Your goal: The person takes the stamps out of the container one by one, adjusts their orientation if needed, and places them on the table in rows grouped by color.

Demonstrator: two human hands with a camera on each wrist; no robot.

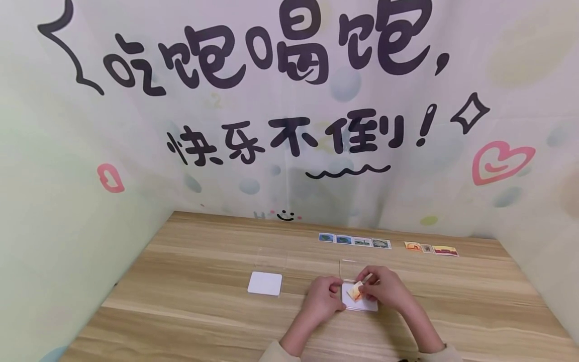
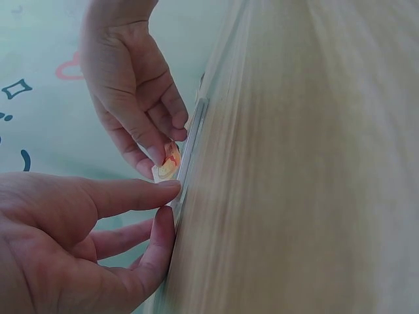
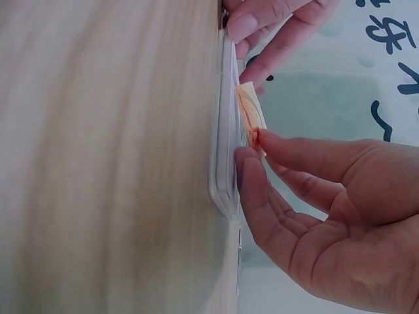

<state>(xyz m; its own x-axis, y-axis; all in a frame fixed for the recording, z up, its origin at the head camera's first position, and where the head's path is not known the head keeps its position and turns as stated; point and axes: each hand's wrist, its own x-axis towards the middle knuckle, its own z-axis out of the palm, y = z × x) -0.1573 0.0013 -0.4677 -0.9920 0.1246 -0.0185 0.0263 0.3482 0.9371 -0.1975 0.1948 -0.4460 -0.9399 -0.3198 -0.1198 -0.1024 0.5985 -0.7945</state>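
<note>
In the head view, my right hand pinches a small orange and cream stamp between thumb and fingertips. The stamp is tilted just above a white card lying in an opened clear plastic case. Both wrist views show the stamp close to the card's face; contact is unclear. My left hand holds the left edge of the case with its thumb and index finger. Side-on in the right wrist view, the case lies flat on the table.
Another white card lies to the left, with a faint clear cover behind it. Farther back are a row of several blue and green stamps and a shorter row of orange and yellow stamps. A printed cloth hangs behind the wooden table.
</note>
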